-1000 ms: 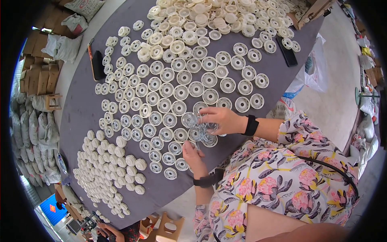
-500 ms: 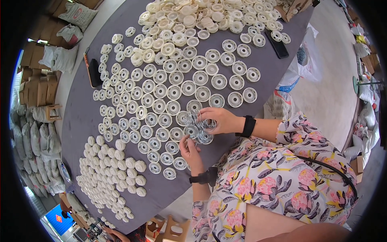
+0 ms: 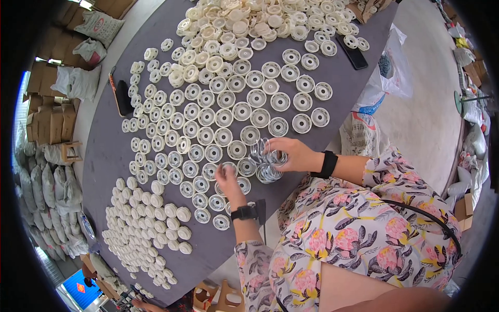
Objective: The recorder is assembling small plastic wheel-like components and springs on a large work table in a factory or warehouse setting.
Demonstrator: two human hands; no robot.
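Note:
My right hand [image 3: 295, 155] is closed round a bunch of shiny metal wire rings [image 3: 269, 158], and more rings lie just beneath it. My left hand [image 3: 227, 183] reaches over the rows of round cream plastic wheel-like parts [image 3: 241, 111]. Its fingertips are pinched at a metal ring [image 3: 230, 167] over one of these parts; the fingers are slightly blurred. Nearby parts in the near rows look greyer and shinier, with metal rings seated in them. Parts farther off are plain cream, with a dark hole in the middle.
A heap of loose cream parts [image 3: 249, 21] covers the table's far side. Rows of white caps [image 3: 156, 213] stand at the near left. One phone [image 3: 352, 53] lies at the right edge; a dark case [image 3: 123, 98] lies at the left. A plastic bag [image 3: 390, 73] stands beyond the right edge.
My left hand has moved left, from beside the bunch of rings to over the laid-out parts. The right hand, still holding the rings, has shifted slightly right.

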